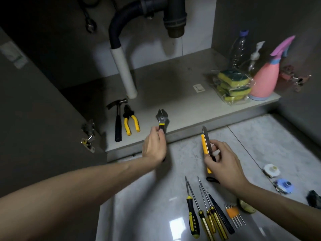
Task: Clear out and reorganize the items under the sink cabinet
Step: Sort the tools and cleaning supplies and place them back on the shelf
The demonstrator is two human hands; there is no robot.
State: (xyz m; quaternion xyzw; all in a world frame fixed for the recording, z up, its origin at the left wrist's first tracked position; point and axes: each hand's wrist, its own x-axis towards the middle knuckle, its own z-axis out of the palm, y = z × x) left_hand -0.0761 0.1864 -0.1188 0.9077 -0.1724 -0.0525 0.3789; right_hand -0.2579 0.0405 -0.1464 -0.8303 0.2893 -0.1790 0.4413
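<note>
Apparently, left hand [154, 145] fingers grip wrench [161, 119] handle.

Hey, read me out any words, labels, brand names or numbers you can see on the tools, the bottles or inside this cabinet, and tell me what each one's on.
No text can be read anywhere.
Pale sticker on the left cabinet wall: too blurred to read.
Small white plate on the cabinet floor: a mark, no legible text.
Adjustable wrench: no legible marking.

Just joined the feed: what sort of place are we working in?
Most likely the open cabinet under a kitchen sink: drain pipes overhead, sponges and a spray bottle on the cabinet floor, tiled floor in front.
</note>
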